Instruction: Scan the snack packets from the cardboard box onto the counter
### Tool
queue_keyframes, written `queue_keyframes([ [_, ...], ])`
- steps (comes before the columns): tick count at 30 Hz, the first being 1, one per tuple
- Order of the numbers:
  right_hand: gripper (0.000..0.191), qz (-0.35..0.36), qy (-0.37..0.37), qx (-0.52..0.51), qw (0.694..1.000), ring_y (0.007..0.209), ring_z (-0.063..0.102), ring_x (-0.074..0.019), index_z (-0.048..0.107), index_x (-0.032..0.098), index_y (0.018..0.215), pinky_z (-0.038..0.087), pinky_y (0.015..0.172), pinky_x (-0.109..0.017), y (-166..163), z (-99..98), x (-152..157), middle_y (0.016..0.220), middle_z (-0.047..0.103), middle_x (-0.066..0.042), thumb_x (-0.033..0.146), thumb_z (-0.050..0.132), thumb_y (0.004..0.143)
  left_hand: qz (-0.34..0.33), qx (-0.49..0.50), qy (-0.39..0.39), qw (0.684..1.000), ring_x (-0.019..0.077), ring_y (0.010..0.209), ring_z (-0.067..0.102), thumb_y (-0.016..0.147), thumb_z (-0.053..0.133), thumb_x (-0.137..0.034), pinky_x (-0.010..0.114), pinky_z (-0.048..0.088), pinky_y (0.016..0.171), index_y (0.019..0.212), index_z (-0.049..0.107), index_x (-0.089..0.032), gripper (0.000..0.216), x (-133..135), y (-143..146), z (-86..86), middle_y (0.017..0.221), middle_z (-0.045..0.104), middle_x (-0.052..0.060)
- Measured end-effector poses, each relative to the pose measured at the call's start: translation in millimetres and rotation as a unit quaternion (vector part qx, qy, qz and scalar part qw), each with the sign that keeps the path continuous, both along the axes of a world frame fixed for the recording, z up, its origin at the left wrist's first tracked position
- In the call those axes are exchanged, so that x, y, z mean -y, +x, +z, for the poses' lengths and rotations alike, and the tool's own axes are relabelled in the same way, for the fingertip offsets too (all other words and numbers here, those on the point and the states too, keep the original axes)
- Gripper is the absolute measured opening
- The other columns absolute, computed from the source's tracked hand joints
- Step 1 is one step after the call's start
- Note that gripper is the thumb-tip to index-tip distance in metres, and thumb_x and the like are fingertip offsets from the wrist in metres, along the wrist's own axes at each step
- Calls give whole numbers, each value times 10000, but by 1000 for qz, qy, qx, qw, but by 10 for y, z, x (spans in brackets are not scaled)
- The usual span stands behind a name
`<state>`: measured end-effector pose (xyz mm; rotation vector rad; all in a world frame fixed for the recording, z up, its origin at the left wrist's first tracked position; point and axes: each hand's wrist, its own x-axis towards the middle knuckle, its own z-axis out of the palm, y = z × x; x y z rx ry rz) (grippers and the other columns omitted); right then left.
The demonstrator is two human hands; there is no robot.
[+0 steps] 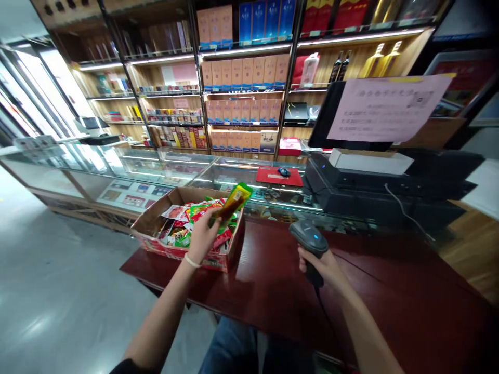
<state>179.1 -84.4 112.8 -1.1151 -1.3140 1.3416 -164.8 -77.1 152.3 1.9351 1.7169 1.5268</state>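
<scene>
My left hand (205, 234) is closed on a yellow and green snack packet (236, 200), held tilted above the right side of an open cardboard box (231, 259). Inside the box lie many small snack packets (181, 221) in red, green and white wrappers. A white band circles my left wrist. My right hand (322, 262) is wrapped round the handle of a dark barcode scanner (310, 239), whose blue light is lit. The scanner's head points toward the upper left, and its cord hangs down below the handle.
The box stands on a dark red wooden table (268, 280). Behind it runs a glass display counter (187, 166), with a red mat (278, 176) on top. At the right are a black register (362, 182) and a screen with a pink notice (385, 109). Stocked shelves line the wall.
</scene>
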Motion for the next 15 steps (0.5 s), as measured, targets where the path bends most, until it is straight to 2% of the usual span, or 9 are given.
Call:
queue_keyframes([
  [4,368,36,10,-11,999,549,611,-163,636,154,741,509,541,-284,-404,-5,-137,648,647,-45,491,782,719,93,-122,57,987,249,1272,513,890,475,-180,434,389,1085,1263,579,-247,394,5,-600,-110,1330,591,78],
  [7,368,51,16,2,999,505,589,-152,637,149,761,478,481,-260,-652,-10,-227,616,641,-40,498,751,750,100,-195,7,976,344,1369,387,810,621,-231,529,327,1110,1231,610,-221,421,-93,-823,-284,1385,537,132],
  [10,388,58,31,32,997,400,498,-108,586,162,656,403,409,-226,-821,33,-260,505,565,1,505,712,786,76,-183,-10,980,305,1265,507,849,597,-284,471,394,1067,1209,615,-199,370,-163,-880,-414,1285,606,134],
  [12,405,46,35,37,998,367,459,-89,540,173,605,365,378,-215,-887,69,-262,483,528,22,491,722,778,81,-162,0,983,252,1141,592,905,518,-287,402,442,1014,1184,620,-200,310,-170,-863,-449,1182,661,109],
  [15,379,28,36,30,999,351,448,-83,537,175,622,343,358,-209,-919,84,-275,482,503,40,464,732,770,82,-155,-24,984,226,982,657,923,493,-301,344,488,913,1086,657,-217,246,-148,-828,-459,1052,710,77],
])
